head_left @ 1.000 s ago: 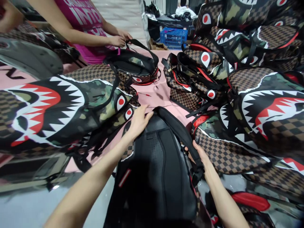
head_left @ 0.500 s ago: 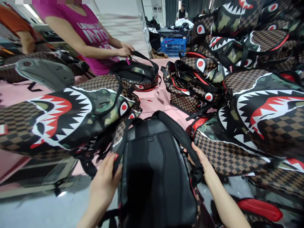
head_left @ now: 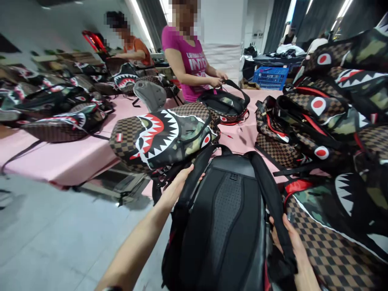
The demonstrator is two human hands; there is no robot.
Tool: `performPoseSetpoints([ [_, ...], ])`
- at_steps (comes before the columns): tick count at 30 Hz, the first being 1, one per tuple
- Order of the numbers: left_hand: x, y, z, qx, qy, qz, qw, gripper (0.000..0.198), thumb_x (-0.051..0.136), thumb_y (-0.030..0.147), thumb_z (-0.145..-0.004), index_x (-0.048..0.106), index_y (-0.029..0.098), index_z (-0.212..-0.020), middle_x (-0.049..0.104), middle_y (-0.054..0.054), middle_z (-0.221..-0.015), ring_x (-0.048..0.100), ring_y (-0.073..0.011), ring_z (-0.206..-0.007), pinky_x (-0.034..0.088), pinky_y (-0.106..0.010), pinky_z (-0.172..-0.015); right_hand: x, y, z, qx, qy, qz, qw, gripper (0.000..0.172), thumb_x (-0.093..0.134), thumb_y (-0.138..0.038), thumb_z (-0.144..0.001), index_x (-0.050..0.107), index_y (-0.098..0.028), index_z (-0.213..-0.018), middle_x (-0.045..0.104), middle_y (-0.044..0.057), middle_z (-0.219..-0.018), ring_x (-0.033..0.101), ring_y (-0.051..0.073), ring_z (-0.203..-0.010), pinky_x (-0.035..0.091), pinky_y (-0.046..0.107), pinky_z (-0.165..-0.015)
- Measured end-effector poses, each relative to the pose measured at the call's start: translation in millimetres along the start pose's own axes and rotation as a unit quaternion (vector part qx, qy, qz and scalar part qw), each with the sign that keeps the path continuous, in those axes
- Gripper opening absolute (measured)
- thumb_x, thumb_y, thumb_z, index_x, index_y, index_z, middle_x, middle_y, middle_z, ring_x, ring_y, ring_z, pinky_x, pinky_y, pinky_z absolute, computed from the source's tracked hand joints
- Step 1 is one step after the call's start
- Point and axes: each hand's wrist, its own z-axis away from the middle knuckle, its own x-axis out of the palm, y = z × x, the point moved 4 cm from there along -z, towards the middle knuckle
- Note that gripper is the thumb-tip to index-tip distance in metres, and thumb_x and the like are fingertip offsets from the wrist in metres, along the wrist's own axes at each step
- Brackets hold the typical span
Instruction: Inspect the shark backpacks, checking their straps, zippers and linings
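Observation:
A black backpack [head_left: 228,202] stands in front of me, its padded back panel facing me and its top leaning against the table edge. My left hand [head_left: 181,180] is closed around the upper part of its left shoulder strap [head_left: 198,171]. Lower down on the other side, my right hand [head_left: 295,240] grips the right shoulder strap [head_left: 269,190], with the thumb outside and fingers behind it. Just beyond my left hand lies a checkered shark-mouth backpack [head_left: 163,135]. Another checkered backpack [head_left: 321,230] is beside my right hand.
A pink-covered table [head_left: 233,139] runs across, bearing several more backpacks. A person in a magenta shirt [head_left: 189,60] handles an open bag [head_left: 224,105] across it. Backpacks are piled at right [head_left: 333,97]. A blue crate [head_left: 270,78] stands behind. Grey floor [head_left: 60,238] shows at left.
The view has swung left, showing more table and another person in orange. My left hand has moved higher along the left strap; my right hand still holds the right strap.

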Motion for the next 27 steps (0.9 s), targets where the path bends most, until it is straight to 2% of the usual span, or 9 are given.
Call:
performPoseSetpoints([
  [3, -4.9, -3, -6, -0.039, -0.031, 0.029, 0.998, 0.041, 0.055, 0.043, -0.081, 0.061, 0.007, -0.101, 0.071, -0.013, -0.081, 0.068, -0.0201, -0.066, 0.057, -0.028, -0.061, -3, -1, 0, -0.019, 0.030, -0.006, 0.999, 0.034, 0.075, -0.039, -0.067, 0.068, -0.011, -0.084, 0.052, -0.006, -0.040, 0.047, 0.004, -0.034, 0.036, 0.011, -0.030],
  [5, -7.0, -4, -11, -0.075, -0.055, 0.049, 0.995, 0.045, 0.049, 0.044, -0.084, 0.059, 0.004, -0.104, 0.070, -0.015, -0.081, 0.068, -0.0197, -0.062, 0.057, -0.028, -0.059, -4, -2, 1, -0.032, 0.045, 0.000, 0.998, 0.034, 0.076, -0.038, -0.065, 0.067, -0.011, -0.084, 0.049, -0.006, -0.040, 0.046, 0.005, -0.034, 0.038, 0.012, -0.032],
  [10, -9.8, -1, -20, -0.120, -0.140, 0.094, 0.978, 0.051, 0.036, 0.041, -0.090, 0.052, -0.001, -0.115, 0.069, -0.019, -0.085, 0.068, -0.0220, -0.065, 0.056, -0.030, -0.061, 1, -3, 5, -0.014, 0.065, 0.035, 0.997, 0.037, 0.076, -0.042, -0.064, 0.066, -0.014, -0.085, 0.047, -0.007, -0.042, 0.045, 0.006, -0.036, 0.039, 0.014, -0.032],
  [15, -10.9, 0, -19, -0.089, -0.200, 0.144, 0.965, 0.049, 0.033, 0.034, -0.092, 0.043, -0.002, -0.125, 0.067, -0.023, -0.097, 0.068, -0.0247, -0.080, 0.055, -0.035, -0.072, 0, -3, 8, -0.032, 0.084, 0.037, 0.995, 0.037, 0.077, -0.039, -0.063, 0.064, -0.014, -0.088, 0.048, -0.007, -0.044, 0.046, 0.005, -0.038, 0.039, 0.014, -0.033],
  [22, -9.2, -5, -10, -0.054, -0.211, 0.138, 0.966, 0.045, 0.035, 0.025, -0.090, 0.041, -0.001, -0.126, 0.067, -0.022, -0.096, 0.066, -0.0269, -0.089, 0.054, -0.037, -0.076, 2, -2, 11, -0.031, 0.050, 0.048, 0.997, 0.033, 0.074, -0.037, -0.067, 0.065, -0.016, -0.092, 0.051, -0.006, -0.047, 0.048, 0.007, -0.038, 0.041, 0.015, -0.032],
  [27, -5.0, -5, 3, -0.026, -0.225, 0.138, 0.964, 0.041, 0.042, 0.019, -0.086, 0.045, 0.005, -0.124, 0.068, -0.018, -0.097, 0.066, -0.0256, -0.089, 0.053, -0.038, -0.080, 9, 0, 14, -0.013, 0.045, 0.051, 0.998, 0.032, 0.074, -0.038, -0.067, 0.065, -0.019, -0.091, 0.054, -0.005, -0.049, 0.051, 0.006, -0.042, 0.044, 0.014, -0.037],
])
